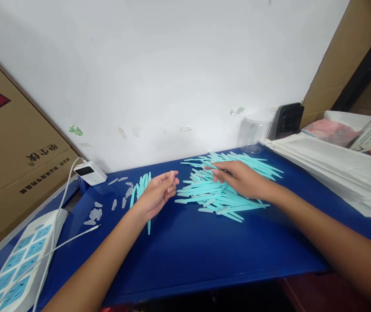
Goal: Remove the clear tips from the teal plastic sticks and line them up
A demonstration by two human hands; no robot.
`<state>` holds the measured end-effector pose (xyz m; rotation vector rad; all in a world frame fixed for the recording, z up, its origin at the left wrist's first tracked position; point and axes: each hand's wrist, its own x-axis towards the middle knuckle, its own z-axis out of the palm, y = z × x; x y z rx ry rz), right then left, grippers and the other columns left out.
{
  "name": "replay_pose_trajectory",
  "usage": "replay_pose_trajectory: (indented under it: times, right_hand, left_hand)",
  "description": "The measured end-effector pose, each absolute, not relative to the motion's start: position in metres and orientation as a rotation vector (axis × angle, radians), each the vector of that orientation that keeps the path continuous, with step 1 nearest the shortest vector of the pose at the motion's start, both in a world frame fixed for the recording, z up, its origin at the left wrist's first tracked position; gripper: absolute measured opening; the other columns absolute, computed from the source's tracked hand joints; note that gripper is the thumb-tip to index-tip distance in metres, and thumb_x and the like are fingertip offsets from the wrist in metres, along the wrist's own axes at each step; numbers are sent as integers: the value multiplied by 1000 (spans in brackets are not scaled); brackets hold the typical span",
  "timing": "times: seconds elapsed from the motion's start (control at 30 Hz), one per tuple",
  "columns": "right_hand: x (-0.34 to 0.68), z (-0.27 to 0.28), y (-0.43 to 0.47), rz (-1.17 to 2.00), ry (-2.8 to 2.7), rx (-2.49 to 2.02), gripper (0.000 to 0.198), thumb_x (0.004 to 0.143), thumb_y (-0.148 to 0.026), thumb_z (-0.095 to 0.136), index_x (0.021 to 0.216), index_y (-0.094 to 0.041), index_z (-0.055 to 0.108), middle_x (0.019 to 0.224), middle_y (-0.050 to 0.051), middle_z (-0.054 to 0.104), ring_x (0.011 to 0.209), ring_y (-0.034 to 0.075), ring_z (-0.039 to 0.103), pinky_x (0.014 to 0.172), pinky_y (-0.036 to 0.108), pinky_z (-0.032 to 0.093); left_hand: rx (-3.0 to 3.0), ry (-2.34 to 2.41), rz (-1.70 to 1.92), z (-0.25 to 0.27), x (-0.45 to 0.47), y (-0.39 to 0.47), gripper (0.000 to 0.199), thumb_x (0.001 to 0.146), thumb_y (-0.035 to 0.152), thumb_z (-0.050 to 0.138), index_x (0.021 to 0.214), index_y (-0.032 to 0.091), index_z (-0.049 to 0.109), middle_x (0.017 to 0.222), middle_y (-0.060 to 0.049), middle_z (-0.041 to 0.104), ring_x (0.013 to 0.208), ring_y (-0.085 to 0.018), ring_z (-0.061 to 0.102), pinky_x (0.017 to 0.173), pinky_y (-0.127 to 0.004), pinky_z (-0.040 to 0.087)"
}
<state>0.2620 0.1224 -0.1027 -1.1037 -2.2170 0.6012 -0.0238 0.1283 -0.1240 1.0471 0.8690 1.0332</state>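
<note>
Slim teal eyebrow razors (211, 195) with pale tips lie in a large loose pile on the blue table. Above the pile's upper middle is my right hand (233, 175), its index finger stretched forward and thumb below with a gap between them. My left hand (161, 190) is closed left of the pile, thumb pressed to the curled fingers; whatever it may hold is too small to make out. Behind that wrist lies a smaller group of teal razors (143, 182), partly hidden. Farther left, small translucent blade caps (96, 213) are scattered on the table.
A white power strip (31, 255) and a white device (91, 173) with cables sit at the left, beside a cardboard box (19, 143). A clear plastic jar (255, 134) stands by the wall. White sheets or bags (334, 169) are stacked at the right.
</note>
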Motion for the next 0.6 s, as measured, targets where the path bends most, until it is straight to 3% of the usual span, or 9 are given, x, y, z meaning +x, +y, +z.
replay_pose_trajectory:
  times: [0.07, 0.13, 0.23, 0.33, 0.47, 0.6]
  right_hand:
    - [260, -99, 119, 652, -2207, -1109, 44, 108, -45, 41, 82, -20, 65, 68, 0, 62, 59, 15, 54, 62, 28, 39]
    - [258, -96, 116, 741, -2188, -1116, 45, 108, -47, 42, 82, -19, 66, 64, -1, 60, 53, 13, 48, 60, 28, 38]
    - [255, -96, 109, 1077, -2166, -1099, 40, 106, -51, 46, 114, -17, 65, 79, 2, 71, 51, 11, 46, 56, 28, 39]
    - [250, -99, 102, 1371, -2168, -1031, 44, 106, -48, 49, 137, -18, 48, 91, 4, 75, 54, 10, 45, 53, 25, 40]
    - [243, -105, 97, 1542, -2134, -970, 31, 107, -45, 47, 124, -19, 46, 95, 6, 78, 50, 8, 48, 48, 21, 41]
    - [236, -108, 96, 1707, -2063, -874, 37, 103, -57, 52, 106, -20, 47, 94, 9, 80, 40, 8, 56, 34, 18, 37]
  left_hand:
    - [1148, 896, 1018, -126, -22, 127, 40, 90, 47, 76, 108, 14, 64, 74, 2, 59, 49, -2, 33, 45, -16, 25]
    - [1239, 951, 1044, -129, -18, 125, 40, 91, 51, 74, 101, 15, 61, 66, 3, 58, 46, -2, 30, 45, -17, 23]
    - [1363, 1036, 1117, -133, -12, 123, 39, 93, 53, 70, 97, 16, 59, 61, 3, 60, 44, -4, 34, 44, -18, 26]
    - [1476, 1088, 1194, -135, -9, 123, 35, 96, 52, 64, 99, 18, 57, 65, 3, 61, 44, -6, 40, 42, -19, 29]
    - [1555, 1094, 1268, -134, -7, 121, 30, 99, 48, 62, 98, 19, 56, 65, 6, 55, 44, -6, 41, 42, -19, 31]
    - [1540, 1093, 1337, -130, -4, 118, 28, 98, 47, 64, 96, 20, 54, 64, 7, 52, 46, -6, 41, 43, -18, 32]
